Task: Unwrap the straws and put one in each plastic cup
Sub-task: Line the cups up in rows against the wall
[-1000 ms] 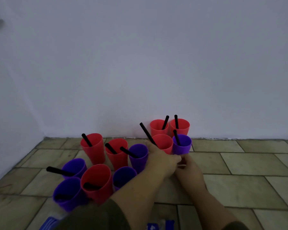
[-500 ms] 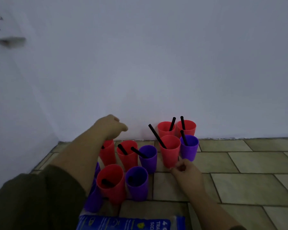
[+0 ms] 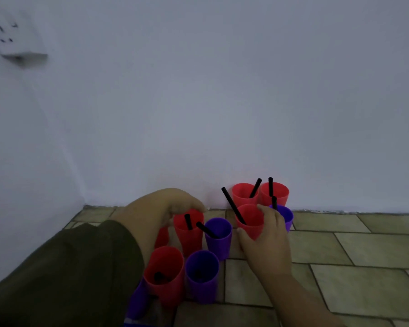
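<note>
Several red and purple plastic cups stand on the tiled floor by the wall, most with a black straw inside. My right hand (image 3: 267, 239) wraps around a red cup (image 3: 252, 223) that holds a long black straw (image 3: 233, 205). My left hand (image 3: 158, 208) curls over the rim of another red cup (image 3: 188, 234) with a short straw (image 3: 188, 221); I cannot tell whether it grips it. Beside it stands a purple cup (image 3: 219, 239) with a slanted straw. Near me, a purple cup (image 3: 202, 276) and a red cup (image 3: 164, 274) stand side by side.
Two red cups (image 3: 243, 192) with straws stand against the white wall, a purple cup (image 3: 286, 215) in front of them. My left sleeve (image 3: 64, 274) hides the cups at the left. A blue packet edge (image 3: 132, 323) shows at the bottom. A wall socket (image 3: 12, 41) is upper left.
My right hand moved forward from the floor and closed around the red cup with the long straw. My left hand came down from above onto the cups at the left.
</note>
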